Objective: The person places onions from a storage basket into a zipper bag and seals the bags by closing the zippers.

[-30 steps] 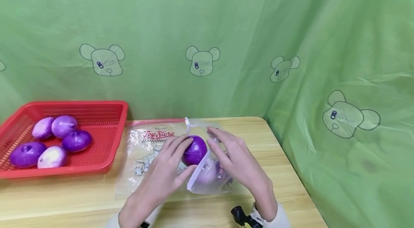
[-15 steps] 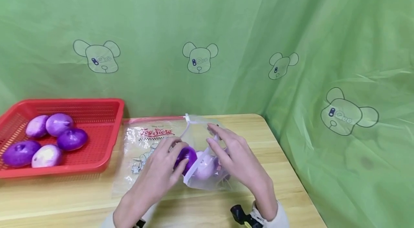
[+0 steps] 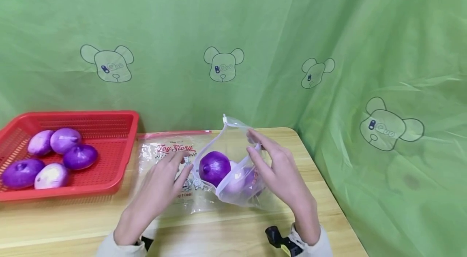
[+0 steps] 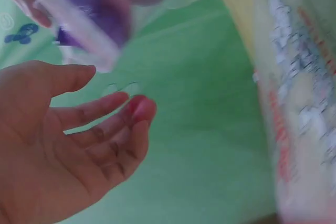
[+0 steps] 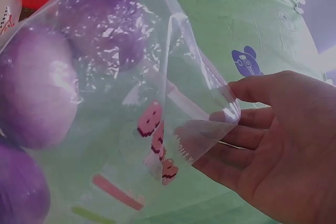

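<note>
A clear zip bag (image 3: 238, 192) with a white slider strip gapes toward the left. Just inside its mouth lies a dark purple onion (image 3: 214, 168), and more onions, one of them paler (image 5: 39, 87), show through the plastic. My right hand (image 3: 282, 172) pinches the bag's edge between thumb and fingers, fingers partly inside it in the right wrist view. To the left of the mouth is my left hand (image 3: 160, 180), palm bare and fingers loosely bent, apart from the onion. Under that hand lies a flat printed clear bag (image 3: 149, 168) with "Toy Story" lettering.
A red plastic basket (image 3: 113, 147) holding several purple and whitish onions (image 3: 80, 157) stands at the left of the wooden table (image 3: 292, 147). A green curtain (image 3: 175, 5) printed with bear heads hangs behind and along the right side.
My left hand has let go of the dark purple onion and drawn back to the left. The onion sits inside the mouth, and the bag's slider corner has risen and shifted right.
</note>
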`<move>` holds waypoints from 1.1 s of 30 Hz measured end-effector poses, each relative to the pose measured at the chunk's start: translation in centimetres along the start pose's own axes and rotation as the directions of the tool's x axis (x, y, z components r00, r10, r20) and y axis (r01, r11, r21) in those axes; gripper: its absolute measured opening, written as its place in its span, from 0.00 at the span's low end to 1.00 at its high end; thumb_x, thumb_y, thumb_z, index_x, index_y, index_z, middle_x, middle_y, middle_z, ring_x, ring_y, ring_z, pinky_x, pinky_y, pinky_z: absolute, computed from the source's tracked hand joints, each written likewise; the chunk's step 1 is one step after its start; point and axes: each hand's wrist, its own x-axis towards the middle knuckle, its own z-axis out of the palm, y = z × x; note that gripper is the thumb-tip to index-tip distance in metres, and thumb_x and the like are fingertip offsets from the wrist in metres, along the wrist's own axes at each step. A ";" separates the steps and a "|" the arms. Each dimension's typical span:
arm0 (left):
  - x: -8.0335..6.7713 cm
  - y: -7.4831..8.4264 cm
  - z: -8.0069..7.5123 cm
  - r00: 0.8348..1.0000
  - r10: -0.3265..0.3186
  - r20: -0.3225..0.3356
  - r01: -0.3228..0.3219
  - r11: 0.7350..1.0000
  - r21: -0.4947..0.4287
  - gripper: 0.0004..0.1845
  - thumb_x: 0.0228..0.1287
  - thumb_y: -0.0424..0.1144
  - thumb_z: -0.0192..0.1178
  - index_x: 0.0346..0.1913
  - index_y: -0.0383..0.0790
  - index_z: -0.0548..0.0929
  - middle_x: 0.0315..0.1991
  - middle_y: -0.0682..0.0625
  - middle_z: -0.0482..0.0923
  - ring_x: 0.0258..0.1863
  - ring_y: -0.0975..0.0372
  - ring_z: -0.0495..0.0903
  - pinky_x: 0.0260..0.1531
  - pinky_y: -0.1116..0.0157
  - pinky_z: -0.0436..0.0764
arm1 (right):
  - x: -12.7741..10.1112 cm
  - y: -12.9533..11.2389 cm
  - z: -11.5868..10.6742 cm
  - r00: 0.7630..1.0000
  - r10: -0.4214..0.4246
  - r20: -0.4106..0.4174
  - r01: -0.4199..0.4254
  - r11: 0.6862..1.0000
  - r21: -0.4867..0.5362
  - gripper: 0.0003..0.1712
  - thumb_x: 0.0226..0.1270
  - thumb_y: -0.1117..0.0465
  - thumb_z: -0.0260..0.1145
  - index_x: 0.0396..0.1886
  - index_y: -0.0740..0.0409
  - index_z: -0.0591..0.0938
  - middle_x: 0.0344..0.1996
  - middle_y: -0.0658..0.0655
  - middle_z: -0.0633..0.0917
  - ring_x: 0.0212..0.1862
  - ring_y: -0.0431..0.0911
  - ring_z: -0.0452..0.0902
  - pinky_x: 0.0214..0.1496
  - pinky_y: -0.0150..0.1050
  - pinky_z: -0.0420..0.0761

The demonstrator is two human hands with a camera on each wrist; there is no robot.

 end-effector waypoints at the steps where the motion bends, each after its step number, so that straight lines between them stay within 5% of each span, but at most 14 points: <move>1: 0.2 -0.1 0.3 1.000 -0.011 0.026 0.012 0.999 -0.034 0.15 0.72 0.43 0.60 0.55 0.40 0.82 0.42 0.48 0.83 0.39 0.59 0.83 0.38 0.59 0.85 | -0.1 0.1 -0.2 1.000 0.007 -0.005 -0.007 1.000 -0.002 0.27 0.77 0.55 0.59 0.71 0.59 0.71 0.63 0.56 0.79 0.63 0.51 0.76 0.67 0.49 0.73; 7: 0.7 0.1 2.6 0.991 -0.009 0.133 0.045 0.961 -0.272 0.06 0.70 0.33 0.60 0.34 0.41 0.84 0.22 0.57 0.78 0.19 0.70 0.74 0.21 0.70 0.79 | -0.4 0.8 -1.0 0.999 0.032 -0.016 -0.032 0.999 -0.010 0.28 0.77 0.55 0.59 0.72 0.58 0.70 0.63 0.56 0.79 0.63 0.51 0.76 0.67 0.50 0.73; 14: 0.0 1.9 4.3 0.974 -0.096 0.207 0.183 0.871 -0.456 0.07 0.70 0.34 0.60 0.33 0.41 0.84 0.20 0.57 0.79 0.17 0.64 0.77 0.15 0.67 0.79 | -0.9 1.4 -1.6 0.997 0.069 -0.022 -0.069 0.998 0.008 0.27 0.75 0.58 0.60 0.70 0.61 0.71 0.61 0.59 0.81 0.59 0.53 0.80 0.62 0.48 0.78; 20: 0.2 5.7 2.8 0.970 -0.168 0.177 0.239 0.805 -0.543 0.07 0.67 0.30 0.60 0.30 0.41 0.83 0.19 0.55 0.80 0.16 0.61 0.79 0.15 0.65 0.79 | 0.3 0.9 -2.8 0.969 0.227 -0.093 -0.223 0.973 0.049 0.27 0.75 0.56 0.60 0.69 0.60 0.73 0.57 0.61 0.83 0.52 0.54 0.83 0.51 0.45 0.84; 27: 2.1 9.2 0.2 0.973 -0.203 0.112 0.223 0.688 -0.690 0.07 0.66 0.28 0.57 0.31 0.37 0.82 0.20 0.46 0.80 0.15 0.56 0.78 0.14 0.61 0.79 | 1.7 0.8 -4.7 0.934 0.348 -0.087 -0.351 0.936 -0.025 0.28 0.73 0.55 0.58 0.69 0.60 0.72 0.54 0.60 0.83 0.45 0.56 0.86 0.41 0.44 0.87; 33: 1.9 9.7 -0.8 0.965 -0.254 0.057 0.220 0.680 -0.700 0.07 0.65 0.25 0.57 0.30 0.35 0.81 0.19 0.44 0.79 0.13 0.56 0.76 0.13 0.62 0.78 | 1.2 1.3 -5.8 0.915 0.396 -0.073 -0.400 0.915 -0.049 0.28 0.71 0.59 0.55 0.69 0.58 0.73 0.53 0.59 0.84 0.47 0.52 0.85 0.41 0.45 0.86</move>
